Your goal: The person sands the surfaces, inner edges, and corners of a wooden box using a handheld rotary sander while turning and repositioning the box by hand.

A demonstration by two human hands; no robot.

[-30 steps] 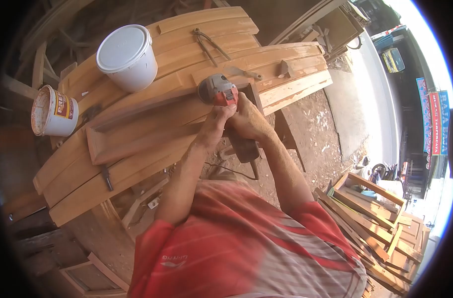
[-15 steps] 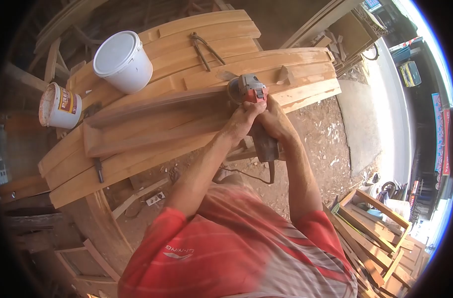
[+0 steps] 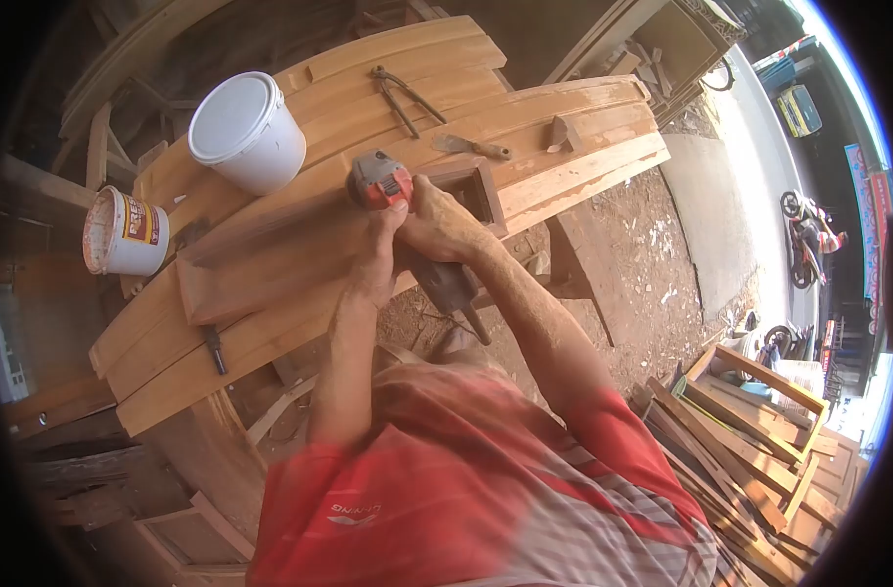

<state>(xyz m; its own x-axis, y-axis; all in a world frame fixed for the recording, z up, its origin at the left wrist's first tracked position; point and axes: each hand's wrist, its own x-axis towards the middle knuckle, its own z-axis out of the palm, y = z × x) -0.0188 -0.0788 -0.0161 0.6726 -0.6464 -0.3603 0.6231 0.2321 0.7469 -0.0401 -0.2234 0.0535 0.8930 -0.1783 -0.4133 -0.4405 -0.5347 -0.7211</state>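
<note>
An angle grinder [image 3: 383, 184], grey and red with a dark body, is held over a long reddish-brown wooden frame [image 3: 280, 284]. My left hand [image 3: 380, 256] is closed round its red front part. My right hand [image 3: 436, 223] grips it from the other side, just behind the head. The grinder's head is over the frame's upper long side; its disc is mostly hidden. The frame lies across curved light-wood planks [image 3: 202, 367]. Pincers [image 3: 404, 101], a putty knife [image 3: 474, 147] and a small wood block [image 3: 564, 135] rest beyond my hands.
A lidded white bucket [image 3: 248, 132] and an open, stained bucket [image 3: 125, 233] stand at the left. A dark-handled tool [image 3: 214, 350] pokes out under the frame. Wooden frames and boards [image 3: 759, 421] are piled at the lower right. A person on a motorbike [image 3: 808, 240] is on the road.
Both hands and the grinder have moved left along the frame, after a shift to the right between the two earlier frames. A motorbike with a person has come into view on the road.
</note>
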